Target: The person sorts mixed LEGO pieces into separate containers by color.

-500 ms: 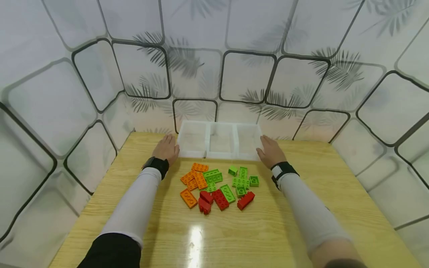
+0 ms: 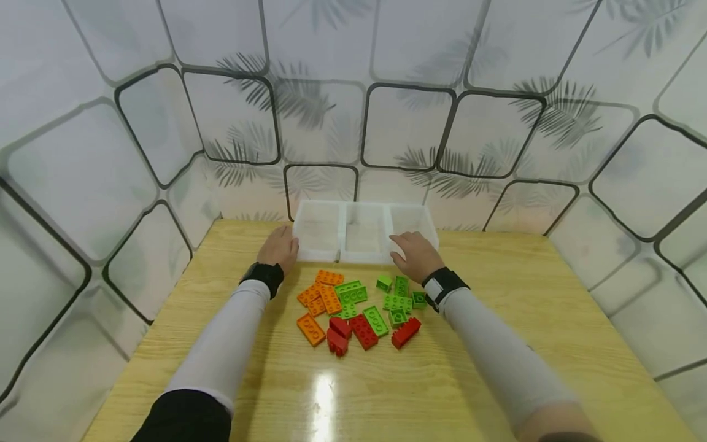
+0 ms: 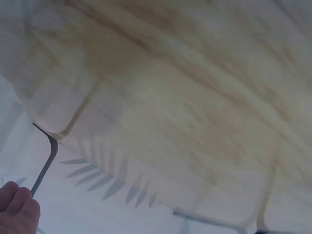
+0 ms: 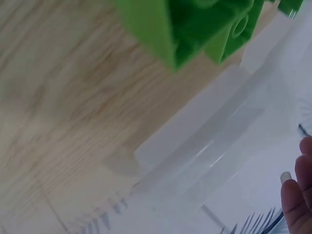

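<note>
A white tray [image 2: 342,236] with three compartments stands at the back of the table against the curtain. My left hand [image 2: 278,248] rests at the tray's left end, its fingers pointing away from me. Over the front of the right-hand compartment hovers my right hand [image 2: 418,255], fingers loosely extended and holding nothing. In the right wrist view, its fingertips [image 4: 295,200] show at the right edge. In front of the tray lie toy building bricks: orange bricks [image 2: 312,329] on the left, green bricks [image 2: 376,320] in the middle and right, red bricks [image 2: 363,332] nearest me.
The bricks lie on a light wooden table [image 2: 265,380], which reflects a bright light near its front. A patterned white curtain [image 2: 409,126] encloses the table at the back and sides.
My right hand has moved left from the tray's right end to over the right-hand compartment. The left hand has hardly moved; the bricks lie as before.
</note>
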Available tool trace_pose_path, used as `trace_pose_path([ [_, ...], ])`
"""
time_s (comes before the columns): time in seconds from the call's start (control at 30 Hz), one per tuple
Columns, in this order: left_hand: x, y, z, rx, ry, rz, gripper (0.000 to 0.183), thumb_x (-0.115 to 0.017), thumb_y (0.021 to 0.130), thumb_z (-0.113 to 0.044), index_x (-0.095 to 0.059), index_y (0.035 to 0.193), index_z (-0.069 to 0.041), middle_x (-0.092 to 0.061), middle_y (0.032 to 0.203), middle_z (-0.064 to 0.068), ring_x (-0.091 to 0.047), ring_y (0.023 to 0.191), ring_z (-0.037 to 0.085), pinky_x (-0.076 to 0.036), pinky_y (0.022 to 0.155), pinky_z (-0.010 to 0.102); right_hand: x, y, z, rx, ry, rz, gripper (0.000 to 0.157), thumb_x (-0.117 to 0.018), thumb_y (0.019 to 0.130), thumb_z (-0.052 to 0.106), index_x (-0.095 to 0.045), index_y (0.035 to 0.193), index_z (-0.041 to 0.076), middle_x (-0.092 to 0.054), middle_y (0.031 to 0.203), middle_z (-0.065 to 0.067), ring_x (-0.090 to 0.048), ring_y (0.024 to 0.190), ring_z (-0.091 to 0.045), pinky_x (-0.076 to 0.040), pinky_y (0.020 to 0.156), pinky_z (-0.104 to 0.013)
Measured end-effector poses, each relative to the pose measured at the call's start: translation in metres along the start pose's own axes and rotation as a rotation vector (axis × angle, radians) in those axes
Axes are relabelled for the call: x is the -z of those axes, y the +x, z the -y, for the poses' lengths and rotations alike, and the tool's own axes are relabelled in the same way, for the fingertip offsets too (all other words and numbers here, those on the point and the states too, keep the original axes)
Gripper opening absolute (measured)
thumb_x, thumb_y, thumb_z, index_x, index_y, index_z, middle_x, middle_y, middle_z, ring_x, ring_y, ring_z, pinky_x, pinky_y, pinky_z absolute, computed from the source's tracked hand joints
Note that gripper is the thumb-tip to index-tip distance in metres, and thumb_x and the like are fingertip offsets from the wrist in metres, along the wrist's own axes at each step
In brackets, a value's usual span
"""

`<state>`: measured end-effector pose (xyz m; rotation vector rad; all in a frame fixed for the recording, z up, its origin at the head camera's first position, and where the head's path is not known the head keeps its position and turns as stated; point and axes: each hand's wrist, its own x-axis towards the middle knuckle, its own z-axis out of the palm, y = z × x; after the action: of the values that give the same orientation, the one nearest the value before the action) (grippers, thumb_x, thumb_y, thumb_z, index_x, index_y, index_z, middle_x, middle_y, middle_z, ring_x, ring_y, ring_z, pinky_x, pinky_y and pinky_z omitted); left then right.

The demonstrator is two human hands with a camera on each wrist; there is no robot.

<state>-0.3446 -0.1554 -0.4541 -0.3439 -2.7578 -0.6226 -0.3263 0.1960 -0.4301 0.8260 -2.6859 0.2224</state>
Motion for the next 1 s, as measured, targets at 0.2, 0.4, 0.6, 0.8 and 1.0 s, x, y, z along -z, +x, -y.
trace_pose_path([
  [0.2,0.003,0.004,-0.004,0.119,-0.162,-0.007,0.039,-0.037,0.103,-0.013,-0.050,0.131,0.011,-0.053,0.124,0.033,-0.048,0.118,0.045,-0.037,0.102,0.053,-0.004,0.000,0.016,0.051,0.024,0.097,0.038,-0.063,0.096,0.025,-0.061,0.128,0.004,-0.066,0.106,-0.012,-0.059,0.096,-0.030,-0.049,0.086,-0.042],
  [0.4,0.002,0.007,-0.004,0.181,-0.263,-0.027,0.036,-0.036,0.103,-0.011,-0.059,0.118,0.011,-0.056,0.110,0.031,-0.054,0.103,0.042,-0.043,0.092,0.049,-0.009,-0.004,0.026,0.038,0.108,0.260,0.037,-0.065,0.094,0.028,-0.066,0.123,0.005,-0.068,0.107,-0.010,-0.062,0.097,-0.027,-0.050,0.084,-0.040],
  [0.6,0.000,0.010,-0.006,0.254,-0.365,-0.074,0.032,-0.041,0.102,-0.010,-0.056,0.078,0.004,-0.048,0.074,0.015,-0.043,0.067,0.028,-0.034,0.065,0.036,-0.019,-0.009,0.027,-0.005,0.141,0.378,0.038,-0.068,0.092,0.032,-0.068,0.121,0.008,-0.070,0.110,-0.007,-0.065,0.098,-0.024,-0.051,0.085,-0.039],
  [0.8,0.001,0.007,-0.006,0.340,-0.444,-0.043,0.036,-0.042,0.103,-0.015,-0.064,0.123,0.004,-0.064,0.119,0.023,-0.060,0.102,0.035,-0.047,0.088,0.042,-0.029,-0.012,0.021,-0.010,0.166,0.370,0.036,-0.071,0.089,0.028,-0.068,0.121,0.011,-0.071,0.108,-0.006,-0.066,0.092,-0.020,-0.051,0.081,-0.037],
  [1.0,0.000,0.009,-0.004,0.447,-0.507,-0.027,0.039,-0.045,0.102,-0.022,-0.059,0.132,-0.001,-0.061,0.127,0.020,-0.056,0.115,0.035,-0.044,0.097,0.045,-0.029,-0.014,0.020,0.010,0.190,0.338,0.030,-0.072,0.088,0.022,-0.069,0.115,0.011,-0.071,0.105,-0.004,-0.065,0.089,-0.018,-0.051,0.077,-0.035],
])
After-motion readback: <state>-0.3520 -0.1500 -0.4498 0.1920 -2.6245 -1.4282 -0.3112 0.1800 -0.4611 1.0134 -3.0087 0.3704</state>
